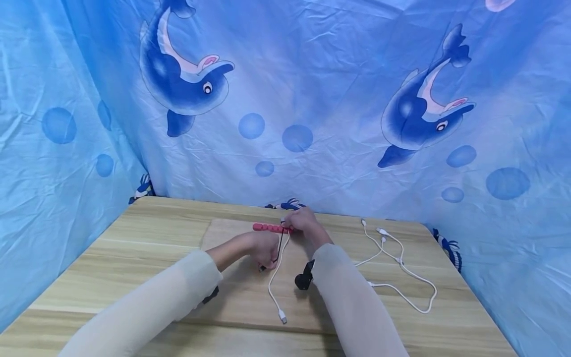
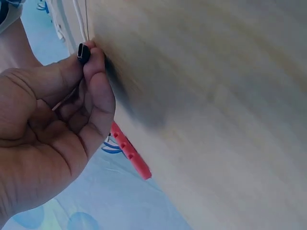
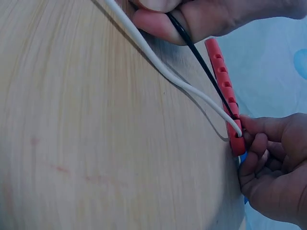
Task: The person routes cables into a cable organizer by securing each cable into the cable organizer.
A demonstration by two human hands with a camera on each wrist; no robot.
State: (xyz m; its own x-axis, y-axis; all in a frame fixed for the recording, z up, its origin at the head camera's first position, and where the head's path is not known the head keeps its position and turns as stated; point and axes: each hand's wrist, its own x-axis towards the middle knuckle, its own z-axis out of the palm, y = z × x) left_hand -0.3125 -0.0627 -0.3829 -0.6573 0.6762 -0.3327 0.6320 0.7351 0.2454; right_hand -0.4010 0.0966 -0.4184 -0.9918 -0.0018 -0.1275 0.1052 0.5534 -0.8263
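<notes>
While your left hand (image 1: 265,247) pinches a black connector (image 2: 84,53) between thumb and forefinger, the black cable (image 3: 201,62) runs nearly straight from those fingers to the red cable organizer (image 1: 267,227). That line looks like the relation to mind: organizer ahead of your left fingers, long axis crosswise to you, cable meeting it near its right end, roughly square to that axis.

Your right hand (image 1: 304,220) is the nearer one, up against the organizer's right end. Fingers curled there, a fingertip touching the red edge; cannot tell whether they grip the organizer itself or some cable behind it. A silver plug tip (image 1: 282,219) shows just beyond the organizer, beside those fingers.

Organizer as holder: notched along its length. White cable (image 3: 154,60) sits in the notch close to the right end; black cable is at the next notch leftward, seating depth unclear. More notches follow toward the left end.

From the organizer the white cable trails toward you, ending in a USB plug (image 1: 282,317). Organizer lies along the far edge of a wooden board (image 1: 241,302). Well to its right: other white cables (image 1: 401,260), loosely looped.
</notes>
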